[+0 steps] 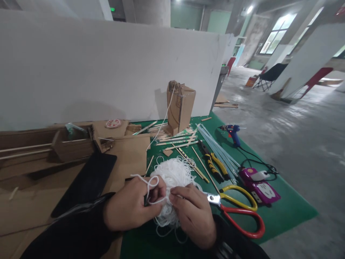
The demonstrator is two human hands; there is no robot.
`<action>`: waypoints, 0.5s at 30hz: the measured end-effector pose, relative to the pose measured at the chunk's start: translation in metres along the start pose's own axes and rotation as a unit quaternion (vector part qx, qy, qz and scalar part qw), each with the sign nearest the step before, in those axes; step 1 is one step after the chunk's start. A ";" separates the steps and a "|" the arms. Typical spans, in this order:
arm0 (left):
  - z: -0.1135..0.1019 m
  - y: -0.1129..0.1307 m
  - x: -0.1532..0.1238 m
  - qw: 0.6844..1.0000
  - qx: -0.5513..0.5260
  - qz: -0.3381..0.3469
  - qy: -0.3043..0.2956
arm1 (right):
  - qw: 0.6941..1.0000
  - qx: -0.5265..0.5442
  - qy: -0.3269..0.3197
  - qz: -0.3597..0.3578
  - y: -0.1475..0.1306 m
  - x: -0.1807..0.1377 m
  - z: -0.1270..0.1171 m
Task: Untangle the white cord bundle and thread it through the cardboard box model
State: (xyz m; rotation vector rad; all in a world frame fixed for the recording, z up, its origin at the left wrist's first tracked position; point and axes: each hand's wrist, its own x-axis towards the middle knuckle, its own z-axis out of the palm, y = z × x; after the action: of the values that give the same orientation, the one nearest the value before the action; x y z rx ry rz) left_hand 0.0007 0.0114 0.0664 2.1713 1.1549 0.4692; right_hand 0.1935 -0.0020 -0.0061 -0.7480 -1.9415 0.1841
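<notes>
A tangled heap of white string [175, 171] lies on the green table, with both hands over its near side. My left hand [137, 203] is closed, pinching a strand; a loop and a loose end stick up above its fingers. Close beside it, my right hand [192, 212] is closed too, with thumb and fingertips on string at the heap. Part of the scissors' [214, 199] blades is hidden behind my right hand; their yellow and red handles point right.
A cardboard box [185, 108] with string stands against the white partition. Pliers [215, 162], glue sticks [219, 151], a glue gun [233, 133] and a purple power strip [261, 187] lie right. Cardboard and a black flat panel [86, 183] are left. Thin wooden sticks [178, 140] lie behind the heap.
</notes>
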 end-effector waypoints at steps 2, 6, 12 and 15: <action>0.001 -0.003 0.000 1.000 -0.002 -0.022 -0.009 | 1.000 0.006 -0.004 -0.001 0.000 0.001 0.001; 0.005 -0.011 0.000 0.999 -0.032 -0.038 -0.010 | 1.000 0.019 -0.008 0.001 0.000 0.002 0.001; 0.009 -0.021 0.003 0.988 -0.145 -0.047 -0.039 | 0.999 0.029 -0.013 0.014 0.002 0.001 0.002; 0.009 -0.021 0.004 0.979 -0.189 -0.050 -0.056 | 0.998 0.051 -0.024 0.034 0.001 0.003 0.001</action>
State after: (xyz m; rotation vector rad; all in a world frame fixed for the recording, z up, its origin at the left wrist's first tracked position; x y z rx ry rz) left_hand -0.0051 0.0205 0.0460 1.7808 1.0134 0.4735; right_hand 0.1922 0.0010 -0.0053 -0.7485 -1.9377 0.3445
